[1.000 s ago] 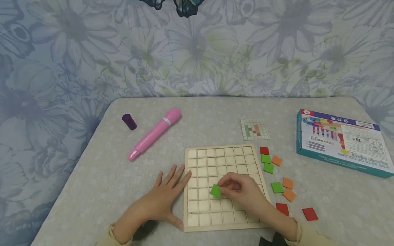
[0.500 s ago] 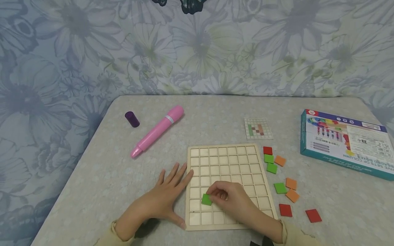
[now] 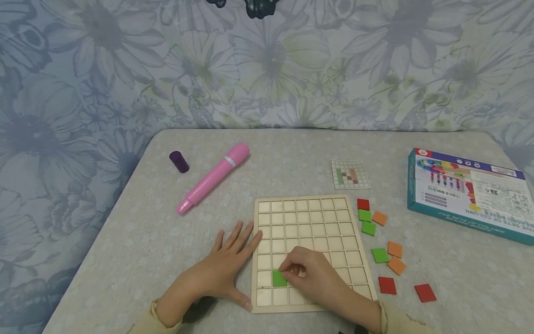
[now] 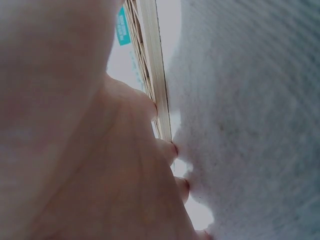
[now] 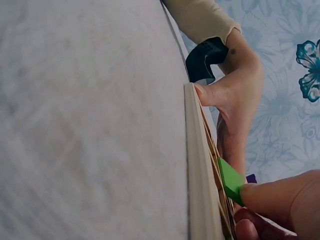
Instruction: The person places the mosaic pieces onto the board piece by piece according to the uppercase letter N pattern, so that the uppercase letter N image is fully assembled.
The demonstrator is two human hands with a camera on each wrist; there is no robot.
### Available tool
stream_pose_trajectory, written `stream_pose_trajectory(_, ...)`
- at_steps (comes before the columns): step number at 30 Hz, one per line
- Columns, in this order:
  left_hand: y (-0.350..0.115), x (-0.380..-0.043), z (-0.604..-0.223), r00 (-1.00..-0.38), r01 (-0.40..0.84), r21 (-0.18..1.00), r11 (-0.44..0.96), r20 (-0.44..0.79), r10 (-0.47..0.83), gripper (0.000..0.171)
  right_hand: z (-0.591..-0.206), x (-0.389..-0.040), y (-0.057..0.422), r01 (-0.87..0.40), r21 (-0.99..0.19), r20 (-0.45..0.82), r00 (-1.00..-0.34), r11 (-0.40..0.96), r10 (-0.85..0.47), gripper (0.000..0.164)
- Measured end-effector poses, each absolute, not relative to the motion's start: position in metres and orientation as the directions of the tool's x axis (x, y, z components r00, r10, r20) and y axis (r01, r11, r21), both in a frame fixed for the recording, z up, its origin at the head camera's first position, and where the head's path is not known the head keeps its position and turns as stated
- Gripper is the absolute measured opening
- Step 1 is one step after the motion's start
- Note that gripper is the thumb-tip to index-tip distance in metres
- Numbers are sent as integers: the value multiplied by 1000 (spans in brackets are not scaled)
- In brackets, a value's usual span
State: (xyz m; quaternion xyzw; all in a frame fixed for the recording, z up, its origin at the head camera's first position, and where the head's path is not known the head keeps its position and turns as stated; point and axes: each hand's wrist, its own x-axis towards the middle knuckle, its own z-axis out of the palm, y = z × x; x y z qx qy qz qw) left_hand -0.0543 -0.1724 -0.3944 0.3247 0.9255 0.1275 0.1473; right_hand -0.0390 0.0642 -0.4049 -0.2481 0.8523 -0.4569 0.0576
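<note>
A wooden grid board [image 3: 301,218] lies on the table in the head view. My right hand [image 3: 314,276] pinches a small square green tile [image 3: 279,279] between thumb and fingertips. The tile overlaps a cell in the board's second column, second row from the bottom. Seen from the right wrist, the green tile [image 5: 230,181] is tilted, its lower edge at the grid. With fingers spread, my left hand [image 3: 223,266] rests along the board's left edge, thumb by the near corner. In the left wrist view its fingertips touch the board's side [image 4: 159,75].
Loose red [image 3: 387,285], green [image 3: 380,255] and orange tiles [image 3: 394,249] lie right of the board. Behind it is a small pattern card [image 3: 350,175]. A teal box [image 3: 471,195] lies at far right; a pink marker [image 3: 213,178] and purple cap [image 3: 179,162] at back left.
My right hand has moved left and nearer me with the green tile, which has come down at the grid. The left hand stays at the board's edge. The head view has shifted slightly.
</note>
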Motion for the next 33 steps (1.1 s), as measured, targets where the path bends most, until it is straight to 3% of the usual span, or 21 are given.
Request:
stream_pose_trajectory(9,-172,-55,-394,-752,549,329,769,-207,626,131,-403,-43,68,-359,-792,93,-871,494,-483,12)
stream_pose_trajectory(15,-173,-53,-395,-753,548,321,772,-213,623,132,-388,-56,111,-328,-837,142,-903,438,-405,10)
stream_pose_trajectory(19,-174,-52,-396,-754,543,322,776,-219,619,131,-384,-63,164,-271,-814,120,-944,513,-307,14)
stream_pose_trajectory(24,-175,-52,-395,-756,540,326,776,-217,617,132,-388,-61,218,-107,-720,-74,-971,686,-229,21)
stream_pose_trajectory(33,-171,-56,-394,-741,550,344,761,-218,635,132,-397,-55,245,-150,-612,-108,-957,777,-269,25)
